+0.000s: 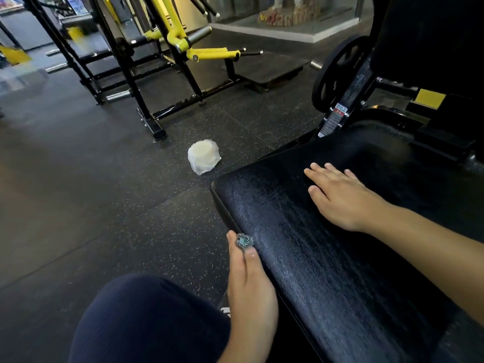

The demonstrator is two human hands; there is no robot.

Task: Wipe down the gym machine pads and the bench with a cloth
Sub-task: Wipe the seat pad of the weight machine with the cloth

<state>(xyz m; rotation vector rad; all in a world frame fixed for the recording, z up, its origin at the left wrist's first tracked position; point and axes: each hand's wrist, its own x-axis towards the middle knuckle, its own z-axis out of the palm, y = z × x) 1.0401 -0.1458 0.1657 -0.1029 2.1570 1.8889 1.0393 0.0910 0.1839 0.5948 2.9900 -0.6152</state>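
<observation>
Stretching across the right half of the view, the black bench pad (327, 244) shows a grained, faintly streaked sheen. The right hand (343, 197) lies flat on it, fingers straight and slightly spread. The left hand (248, 279) rests along the pad's near edge, fingers straight and together, a ring (244, 241) on one. Speckled black rubber floor (91, 192) surrounds a yellow-and-black machine (180, 43) — a white wrapped bundle (203, 156) sits near the bench. A frame sticker (334, 117) is unreadable.
</observation>
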